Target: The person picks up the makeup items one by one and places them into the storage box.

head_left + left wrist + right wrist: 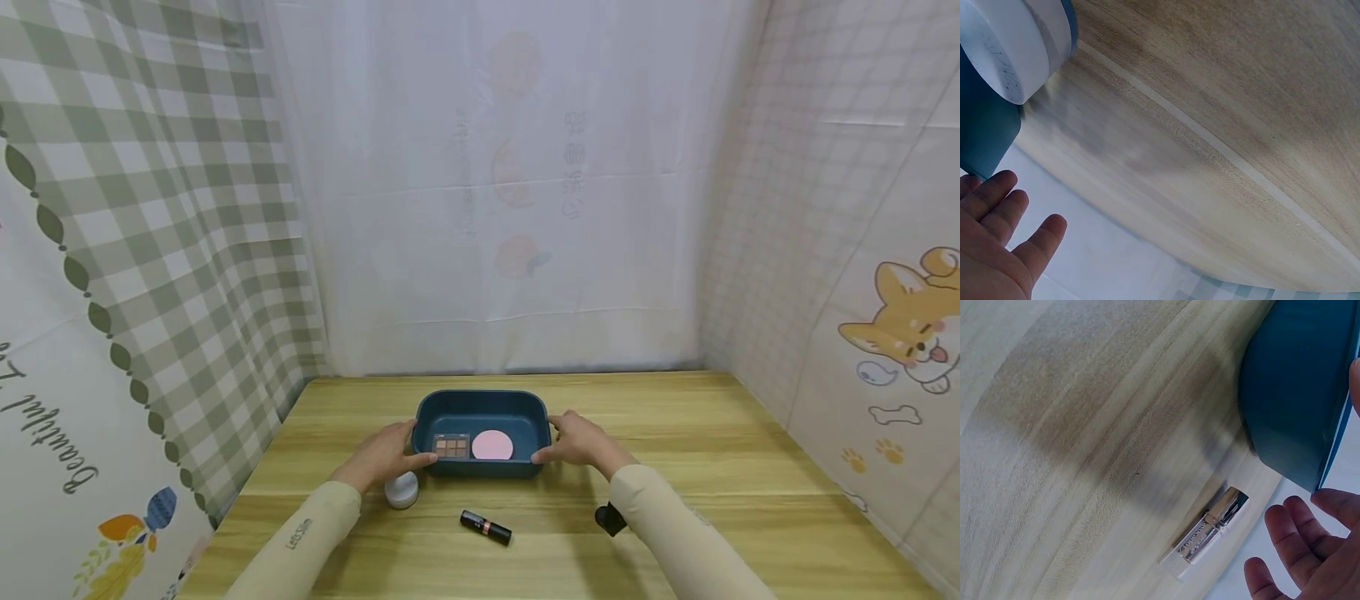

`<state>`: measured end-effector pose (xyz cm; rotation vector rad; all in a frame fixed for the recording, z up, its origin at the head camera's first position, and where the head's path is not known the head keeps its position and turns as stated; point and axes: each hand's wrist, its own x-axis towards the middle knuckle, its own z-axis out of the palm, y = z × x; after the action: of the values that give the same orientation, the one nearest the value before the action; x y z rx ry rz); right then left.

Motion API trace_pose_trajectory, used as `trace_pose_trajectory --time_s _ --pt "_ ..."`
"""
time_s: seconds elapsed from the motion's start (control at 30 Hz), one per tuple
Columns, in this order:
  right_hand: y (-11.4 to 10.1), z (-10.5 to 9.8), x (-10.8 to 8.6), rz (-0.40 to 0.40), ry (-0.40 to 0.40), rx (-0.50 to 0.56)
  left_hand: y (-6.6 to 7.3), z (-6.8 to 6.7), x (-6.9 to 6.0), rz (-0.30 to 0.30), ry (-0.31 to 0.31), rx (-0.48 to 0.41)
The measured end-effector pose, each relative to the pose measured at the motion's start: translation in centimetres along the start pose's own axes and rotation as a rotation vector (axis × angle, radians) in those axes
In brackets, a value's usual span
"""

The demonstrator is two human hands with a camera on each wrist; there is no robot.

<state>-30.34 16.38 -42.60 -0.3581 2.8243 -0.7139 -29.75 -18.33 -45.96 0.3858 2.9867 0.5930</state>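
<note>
A dark teal rectangular bin (480, 469) stands on the table, holding an eyeshadow palette (452, 447) and a round pink disc (492, 445). My left hand (386, 454) grips its left end, thumb over the front rim and fingers along the side. At the opposite end my right hand (577, 440) holds the right side, thumb at the front corner. In the right wrist view, the index fingertip touches the corner of the bin (1297, 394) while the other fingers are spread. A white round jar (402, 490) is close to the left hand.
A black lipstick tube (486, 527) lies in front of the bin. Beside the right sleeve is a black object (610, 520), partly hidden. The right wrist view shows a clear lip gloss tube (1205, 532) on the table. Hanging cloths (510, 208) enclose the back and sides.
</note>
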Motion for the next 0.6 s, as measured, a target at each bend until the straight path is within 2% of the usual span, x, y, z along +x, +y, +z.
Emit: trace_pose_trajectory --time_s 0.23,0.6 --pt "-0.01 0.21 0.12 -0.019 0.018 -0.054 -0.01 -0.18 -0.09 0.006 -0.006 -0.013" --pt "-0.33 0.13 0.56 -0.008 -0.01 -0.134 -0.18 -0.08 -0.38 0.027 -0.006 -0.017"
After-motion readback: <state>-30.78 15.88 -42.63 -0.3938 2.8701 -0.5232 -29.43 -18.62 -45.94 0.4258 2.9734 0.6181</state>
